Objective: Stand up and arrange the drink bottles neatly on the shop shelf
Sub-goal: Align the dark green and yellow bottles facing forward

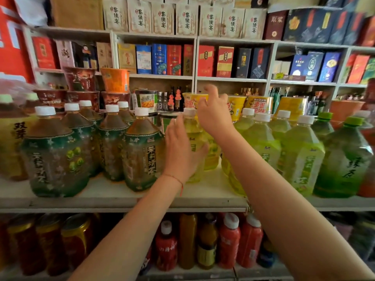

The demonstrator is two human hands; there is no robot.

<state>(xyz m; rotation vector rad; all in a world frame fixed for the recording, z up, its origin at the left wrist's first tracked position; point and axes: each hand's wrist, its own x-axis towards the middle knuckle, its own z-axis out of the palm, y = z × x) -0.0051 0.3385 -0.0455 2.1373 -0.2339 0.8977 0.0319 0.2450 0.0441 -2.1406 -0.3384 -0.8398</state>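
A yellow-green drink bottle (195, 136) with a white cap stands upright in the middle of the white shelf (121, 196). My left hand (182, 151) lies flat against its left side, fingers straight and thumb spread across its front. My right hand (213, 113) hovers by the bottle's neck and cap, fingers loosely curled, holding nothing. Dark jasmine tea bottles (142, 151) stand in rows to the left. Pale green bottles (302, 157) and a dark green tea bottle (345, 159) stand to the right.
Instant noodle cups (257, 104) and small jars stand behind the bottles. Boxed goods (173, 59) fill the upper shelves. Small red and orange bottles (229, 240) and cans (75, 238) stand on the shelf below. A gap of bare shelf lies in front of the middle bottle.
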